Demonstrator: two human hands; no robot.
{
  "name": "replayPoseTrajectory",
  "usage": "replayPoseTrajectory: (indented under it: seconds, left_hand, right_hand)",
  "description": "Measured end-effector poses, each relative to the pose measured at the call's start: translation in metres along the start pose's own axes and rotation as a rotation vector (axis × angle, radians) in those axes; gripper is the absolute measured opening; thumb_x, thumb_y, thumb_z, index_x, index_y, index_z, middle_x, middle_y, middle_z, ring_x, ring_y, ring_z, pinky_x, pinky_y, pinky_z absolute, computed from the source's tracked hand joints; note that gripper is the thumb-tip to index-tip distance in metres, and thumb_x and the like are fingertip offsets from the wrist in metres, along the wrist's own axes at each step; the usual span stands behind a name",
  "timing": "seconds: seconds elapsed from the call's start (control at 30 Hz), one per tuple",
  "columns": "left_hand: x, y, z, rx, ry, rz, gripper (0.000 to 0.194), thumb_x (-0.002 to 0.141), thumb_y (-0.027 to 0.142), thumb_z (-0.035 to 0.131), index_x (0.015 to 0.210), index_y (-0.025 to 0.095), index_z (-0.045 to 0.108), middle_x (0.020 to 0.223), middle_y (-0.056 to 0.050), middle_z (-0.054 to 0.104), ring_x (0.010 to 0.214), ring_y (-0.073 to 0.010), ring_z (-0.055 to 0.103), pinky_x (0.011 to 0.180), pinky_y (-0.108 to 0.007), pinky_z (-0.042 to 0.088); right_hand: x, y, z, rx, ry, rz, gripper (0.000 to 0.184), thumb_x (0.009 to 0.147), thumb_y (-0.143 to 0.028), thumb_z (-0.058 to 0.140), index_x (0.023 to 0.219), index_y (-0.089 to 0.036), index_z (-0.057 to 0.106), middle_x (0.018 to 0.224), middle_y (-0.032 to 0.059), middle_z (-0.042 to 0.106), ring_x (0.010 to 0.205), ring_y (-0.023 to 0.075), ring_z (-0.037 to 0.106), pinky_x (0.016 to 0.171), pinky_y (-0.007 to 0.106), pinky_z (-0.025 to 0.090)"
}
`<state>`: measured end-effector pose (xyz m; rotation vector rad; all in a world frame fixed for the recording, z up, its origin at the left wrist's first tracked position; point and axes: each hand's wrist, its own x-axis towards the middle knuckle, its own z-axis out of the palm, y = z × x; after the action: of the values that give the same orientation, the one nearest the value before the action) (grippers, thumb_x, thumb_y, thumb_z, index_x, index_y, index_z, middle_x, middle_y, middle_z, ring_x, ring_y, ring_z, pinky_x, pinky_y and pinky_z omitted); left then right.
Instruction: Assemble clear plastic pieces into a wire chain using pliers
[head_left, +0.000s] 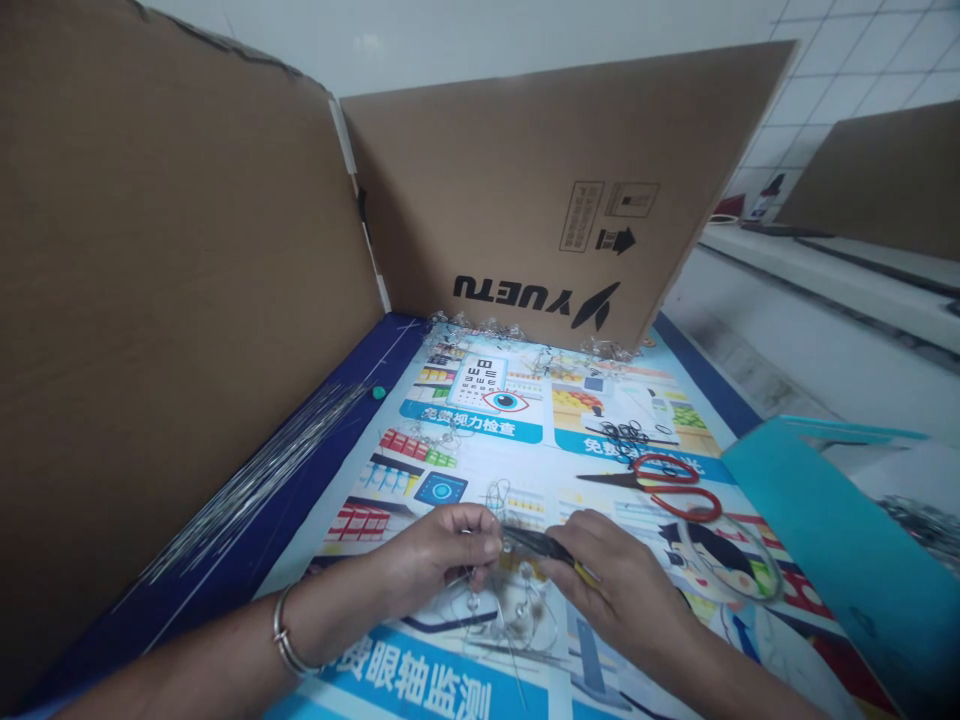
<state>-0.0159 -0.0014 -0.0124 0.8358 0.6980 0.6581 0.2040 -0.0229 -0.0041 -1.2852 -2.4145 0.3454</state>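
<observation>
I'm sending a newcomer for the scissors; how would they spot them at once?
Start at the cardboard panel printed YUETU, then come down to the printed sheet before it. On the sheet's right side, beyond the right hand, lie the scissors. Unlike the pliers in that hand, they have red loop handles.

Left hand (439,550) pinching, thumb against fingers! Right hand (611,565) curled in a grip, both forearms (210,660) slanting inward.
</observation>
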Motion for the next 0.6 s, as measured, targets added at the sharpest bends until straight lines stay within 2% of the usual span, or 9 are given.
replayPoseTrajectory:
  seconds: [0.23,0.6]
  left_hand:
    - [0.0028,-0.0005,-0.0028,0.010,-0.037,-0.034,0.031,0.062,0.033,0.078,0.067,0.012,0.055,0.052,0.003,0.052,0.045,-0.0073,0.047,0.052,-0.021,0.033]
    - [0.0032,-0.0021,-0.0066,0.005,-0.080,-0.002,0.028,0.066,0.032,0.076,0.068,0.011,0.057,0.054,0.001,0.053,0.047,-0.0072,0.046,0.052,-0.021,0.032]
  right_hand:
    - [0.0020,-0.0030,-0.0089,0.088,-0.106,0.031,0.031,0.092,-0.042,0.037,0.086,-0.020,0.059,0.079,0.0052,0.057,0.076,0.0183,0.051,0.065,0.030,0.040]
    - [0.0034,-0.0032,-0.0118,0.059,-0.087,0.034,0.027,0.090,-0.040,0.041,0.084,-0.021,0.060,0.079,0.0047,0.058,0.076,0.0178,0.053,0.064,0.029,0.040]
